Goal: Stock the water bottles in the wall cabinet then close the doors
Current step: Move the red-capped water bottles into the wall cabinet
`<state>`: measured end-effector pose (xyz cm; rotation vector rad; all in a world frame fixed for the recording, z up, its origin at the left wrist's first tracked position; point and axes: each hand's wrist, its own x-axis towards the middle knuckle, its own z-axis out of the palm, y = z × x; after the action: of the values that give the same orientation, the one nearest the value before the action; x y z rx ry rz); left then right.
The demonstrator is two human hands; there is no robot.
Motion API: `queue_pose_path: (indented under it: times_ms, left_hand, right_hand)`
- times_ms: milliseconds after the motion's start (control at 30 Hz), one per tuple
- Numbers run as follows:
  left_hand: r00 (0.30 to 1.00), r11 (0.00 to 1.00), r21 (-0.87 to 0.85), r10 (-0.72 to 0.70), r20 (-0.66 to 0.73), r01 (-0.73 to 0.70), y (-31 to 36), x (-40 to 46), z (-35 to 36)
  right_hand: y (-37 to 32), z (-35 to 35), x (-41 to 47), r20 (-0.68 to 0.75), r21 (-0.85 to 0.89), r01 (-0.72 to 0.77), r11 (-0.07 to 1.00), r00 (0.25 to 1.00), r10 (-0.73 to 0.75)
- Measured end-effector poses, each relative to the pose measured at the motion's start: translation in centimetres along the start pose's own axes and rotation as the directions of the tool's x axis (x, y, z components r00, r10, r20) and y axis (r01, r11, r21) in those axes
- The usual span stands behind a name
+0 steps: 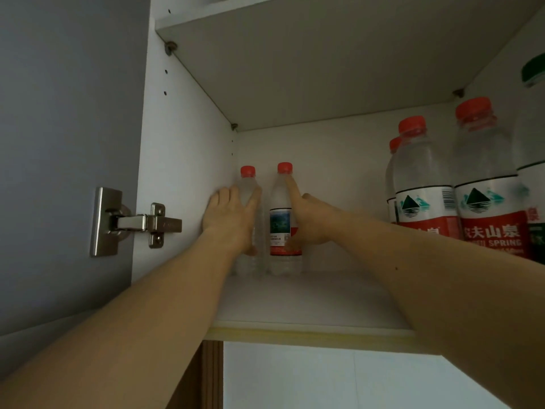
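1. The head view looks up into a white wall cabinet (188, 149) whose grey door (65, 143) stands swung open on the left, held by a metal hinge (135, 222) fixed to the cabinet's left side wall.
2. The lower shelf (309, 305) is a white board with a pale front edge; a second white shelf (324, 60) runs above it, resting on small pegs. Below the cabinet a light wall shows, with a strip of brown wood beside it.
3. Two small water bottles with red caps stand upright at the back left corner of the lower shelf, just beside each other. The left small bottle (249, 184) is clear with no label showing; the right small bottle (283, 208) carries a white, blue and red label.
4. The left hand (230, 216) lies against the left small bottle with its fingers spread and fairly straight, the palm covering much of the bottle's body, next to the cabinet's side wall.
5. The right hand (309, 219) holds the right small bottle: its forefinger runs up toward the neck and its thumb presses low on the label.
6. Along the right side of the shelf stand larger water bottles (424, 184) with red caps and red-and-white labels, in a row from front to back, well apart from the two small ones.
7. A green-capped bottle (535, 178) is cut off at the right edge.
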<state>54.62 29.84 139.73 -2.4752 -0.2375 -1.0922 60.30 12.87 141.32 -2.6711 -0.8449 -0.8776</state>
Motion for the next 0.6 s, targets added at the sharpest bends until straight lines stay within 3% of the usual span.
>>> queue_pose_path:
  times_ms: [433, 600]
  left_hand:
    - [0.999, 0.982, 0.187, -0.033, 0.023, 0.028, 0.1, -0.6, -0.7]
    - [0.998, 0.992, 0.120, -0.036, -0.045, 0.041, 0.1, -0.3, -0.4]
  right_hand:
    - [-1.1, 1.7, -0.5, -0.083, -0.123, 0.009, 0.992, 0.996, -0.019]
    - [-1.3, 1.5, -0.4, -0.060, -0.100, -0.004, 0.995, 0.998, -0.002]
